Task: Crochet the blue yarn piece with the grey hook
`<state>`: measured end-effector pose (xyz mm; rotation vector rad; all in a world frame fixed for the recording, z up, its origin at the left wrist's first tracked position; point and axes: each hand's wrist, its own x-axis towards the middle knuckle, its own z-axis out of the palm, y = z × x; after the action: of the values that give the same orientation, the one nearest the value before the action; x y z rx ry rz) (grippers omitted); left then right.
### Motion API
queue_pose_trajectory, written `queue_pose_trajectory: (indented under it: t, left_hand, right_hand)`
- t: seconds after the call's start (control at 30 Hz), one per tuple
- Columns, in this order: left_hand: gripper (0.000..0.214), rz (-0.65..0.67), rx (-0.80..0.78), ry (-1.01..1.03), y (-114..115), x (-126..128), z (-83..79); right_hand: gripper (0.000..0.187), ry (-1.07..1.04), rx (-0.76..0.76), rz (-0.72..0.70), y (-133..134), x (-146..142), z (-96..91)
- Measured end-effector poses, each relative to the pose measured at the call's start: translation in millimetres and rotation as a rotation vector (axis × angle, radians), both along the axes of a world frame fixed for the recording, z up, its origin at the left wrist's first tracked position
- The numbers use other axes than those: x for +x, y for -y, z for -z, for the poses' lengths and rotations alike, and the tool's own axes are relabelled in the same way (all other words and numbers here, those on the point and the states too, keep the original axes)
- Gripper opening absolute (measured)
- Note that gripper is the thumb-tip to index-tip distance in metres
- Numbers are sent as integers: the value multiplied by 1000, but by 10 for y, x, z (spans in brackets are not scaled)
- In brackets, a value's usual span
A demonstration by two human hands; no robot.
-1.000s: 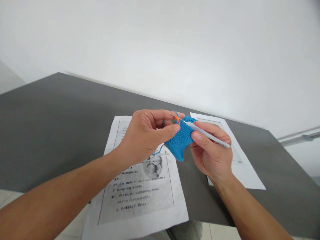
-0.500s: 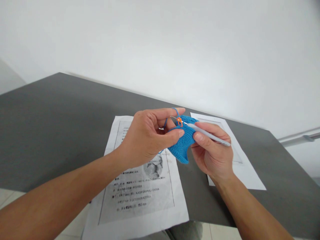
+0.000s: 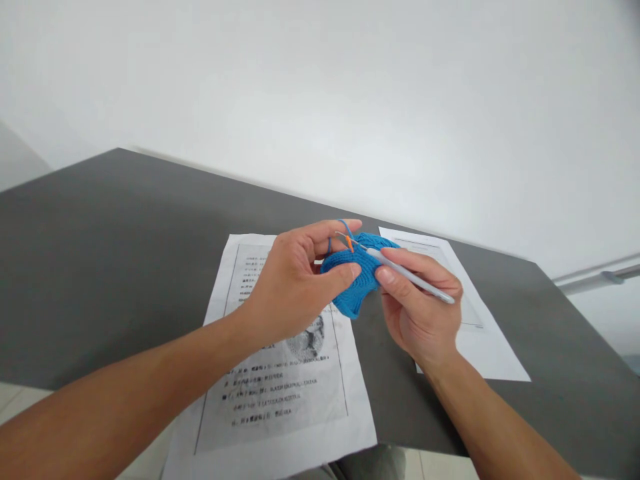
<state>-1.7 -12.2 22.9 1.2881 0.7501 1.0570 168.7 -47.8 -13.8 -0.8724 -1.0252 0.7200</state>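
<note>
Blue crochet piece [image 3: 356, 280] sits pinched in your left hand [image 3: 295, 283]; your right hand [image 3: 420, 300] grips the crochet hook [image 3: 407, 275], pointing left into its top edge.

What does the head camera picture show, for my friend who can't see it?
Two bare hands crochet above a dark grey table: the left hand pinches a blue crocheted piece, the right hand holds a grey crochet hook. Two printed sheets lie underneath.
</note>
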Motion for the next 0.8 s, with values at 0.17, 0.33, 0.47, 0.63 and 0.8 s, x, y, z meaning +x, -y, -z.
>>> queue_pose_trajectory:
  t: [0.17, 0.33, 0.47, 0.63, 0.8]
  left_hand:
    - [46, -11, 16, 11, -14, -10, 14]
    - [43, -5, 20, 28, -26, -16, -17]
    - [34, -25, 29, 22, -28, -20, -18]
    - [48, -33, 57, -13, -16, -28, -21]
    - [49, -66, 149, -21, -5, -23, 1]
  right_hand:
    - [25, 33, 17, -92, 38, 48, 18]
    - [46, -6, 5, -252, 61, 89, -8]
    - [60, -35, -25, -316, 56, 96, -32]
    - [38, -65, 9, -278, 45, 99, -23]
    - [22, -11, 9, -151, 34, 102, -21]
